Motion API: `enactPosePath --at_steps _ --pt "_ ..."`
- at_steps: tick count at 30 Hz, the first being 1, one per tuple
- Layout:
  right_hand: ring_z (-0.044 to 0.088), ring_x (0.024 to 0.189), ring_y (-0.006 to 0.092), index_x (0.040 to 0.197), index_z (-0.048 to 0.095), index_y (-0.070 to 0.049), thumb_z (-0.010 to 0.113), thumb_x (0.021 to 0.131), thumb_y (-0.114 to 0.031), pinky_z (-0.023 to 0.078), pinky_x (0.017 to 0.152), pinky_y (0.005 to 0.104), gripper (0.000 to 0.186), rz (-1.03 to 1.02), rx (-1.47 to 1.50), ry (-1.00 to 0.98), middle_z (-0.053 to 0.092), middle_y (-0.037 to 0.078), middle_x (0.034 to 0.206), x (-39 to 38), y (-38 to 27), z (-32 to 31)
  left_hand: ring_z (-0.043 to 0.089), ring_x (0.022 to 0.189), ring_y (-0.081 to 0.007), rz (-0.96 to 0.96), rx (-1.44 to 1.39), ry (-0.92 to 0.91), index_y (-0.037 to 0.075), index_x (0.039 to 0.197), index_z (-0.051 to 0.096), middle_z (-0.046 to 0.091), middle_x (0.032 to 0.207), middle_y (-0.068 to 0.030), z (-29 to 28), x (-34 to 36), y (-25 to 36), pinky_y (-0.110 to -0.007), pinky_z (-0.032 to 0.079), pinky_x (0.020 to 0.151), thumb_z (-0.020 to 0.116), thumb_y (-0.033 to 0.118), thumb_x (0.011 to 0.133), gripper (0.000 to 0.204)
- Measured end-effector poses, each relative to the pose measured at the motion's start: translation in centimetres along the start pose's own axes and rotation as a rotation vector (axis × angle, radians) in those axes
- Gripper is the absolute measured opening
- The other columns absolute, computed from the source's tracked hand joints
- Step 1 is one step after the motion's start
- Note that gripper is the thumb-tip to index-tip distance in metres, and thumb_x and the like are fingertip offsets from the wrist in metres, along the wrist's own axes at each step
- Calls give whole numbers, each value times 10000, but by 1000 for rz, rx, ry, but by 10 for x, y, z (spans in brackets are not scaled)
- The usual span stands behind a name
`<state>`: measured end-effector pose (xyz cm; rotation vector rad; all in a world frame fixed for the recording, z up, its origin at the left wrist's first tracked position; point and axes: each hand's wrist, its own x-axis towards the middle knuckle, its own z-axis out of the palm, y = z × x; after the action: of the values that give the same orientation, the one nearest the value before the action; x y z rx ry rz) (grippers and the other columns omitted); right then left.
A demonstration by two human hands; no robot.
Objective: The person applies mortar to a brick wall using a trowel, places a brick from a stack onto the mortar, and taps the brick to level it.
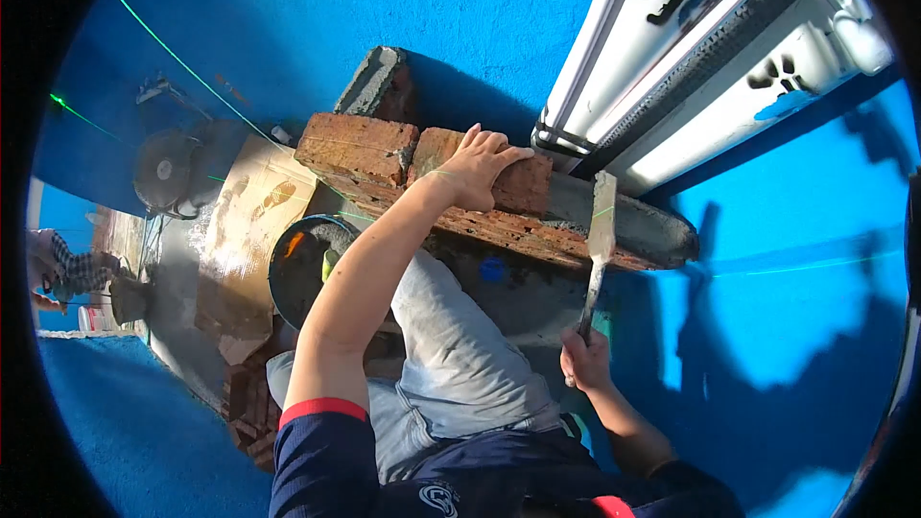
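Note:
My left hand (473, 170) lies with fingers spread on top of a red brick (526, 186) in a low brick wall (480, 226). Another brick (357, 144) sits beside it to the left, touching or nearly so. To the right, grey mortar (648, 228) covers the wall's top as far as its rounded end. In my right hand (586, 361) is the handle of a narrow-bladed bricklayer's trowel (602, 230). Its mortar-smeared blade points away from me, over the wall near the bare mortar. Whether the blade touches the wall, I cannot tell.
Behind the bricks stands a mortar-topped wall piece (376, 80) against the blue wall (480, 10). White pipes (662, 48) rise at the back right. A dark bucket (278, 273), cardboard (251, 221) and stacked bricks (251, 412) lie left. Another person's checked sleeve (72, 259) shows far left.

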<state>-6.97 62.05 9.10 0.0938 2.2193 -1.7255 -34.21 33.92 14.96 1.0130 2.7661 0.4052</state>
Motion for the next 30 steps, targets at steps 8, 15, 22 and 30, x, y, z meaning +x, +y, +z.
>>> enactPosePath --at_steps 8,15,22,30 --pt "432 481 61 864 545 -86 542 972 -253 350 444 239 199 18 223 45 473 -42 625 18 -40 -9 110 1460 -385 -95 93 80 224 1512 270 185 1552 -188 6 -20 10 -511 89 1204 722 120 651 978" --pt "513 576 101 1431 403 -56 538 988 -226 452 548 276 493 -451 -330 54 553 38 717 68 -132 -31 177 1435 -442 -340 -27 579 -59 1455 275 220 1529 -263 57 -73 74 -521 191 1168 662 174 781 812" --pt "582 632 136 1385 530 -162 588 968 -218 501 661 304 425 -466 -486 26 603 74 697 147 -145 -29 154 1445 -444 -380 134 536 -73 1465 243 190 1539 -278 76 -74 64 -493 180 1179 605 120 801 780" --pt "677 881 371 1341 562 -214 582 958 -257 548 743 409 386 -646 -687 -37 665 203 1057 190 -138 -15 169 1444 -436 -425 146 506 -112 1433 291 205 1531 -287 73 -72 68 -494 171 1182 534 106 837 680"
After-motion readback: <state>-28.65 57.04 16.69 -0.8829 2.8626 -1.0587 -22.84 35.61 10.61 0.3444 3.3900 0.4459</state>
